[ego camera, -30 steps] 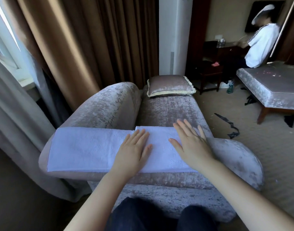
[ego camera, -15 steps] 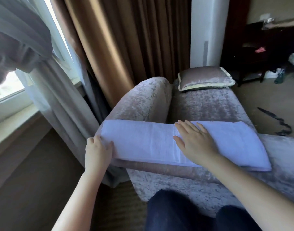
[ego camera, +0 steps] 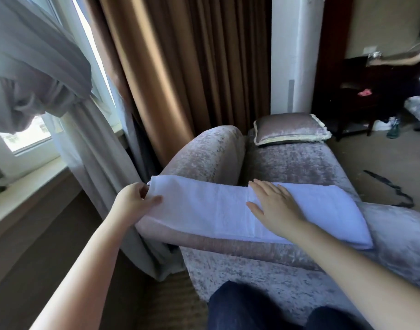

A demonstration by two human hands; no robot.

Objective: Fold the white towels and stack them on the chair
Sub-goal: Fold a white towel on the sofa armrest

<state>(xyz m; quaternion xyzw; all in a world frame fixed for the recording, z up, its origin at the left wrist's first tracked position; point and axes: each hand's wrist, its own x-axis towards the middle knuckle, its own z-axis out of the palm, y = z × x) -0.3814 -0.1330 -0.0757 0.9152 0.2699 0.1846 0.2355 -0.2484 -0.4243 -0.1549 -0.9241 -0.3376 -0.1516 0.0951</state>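
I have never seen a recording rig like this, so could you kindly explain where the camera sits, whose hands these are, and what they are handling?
There is no machine here. Every picture comes from one wide-angle camera worn on a person's head, looking forward and down, so the two bare arms are that person's own. A white towel, folded into a long strip, lies across the near end of a velvet chair. The left hand pinches the towel's left end. The right hand lies flat on its middle, fingers straight. A cushion rests at the chair's far end.
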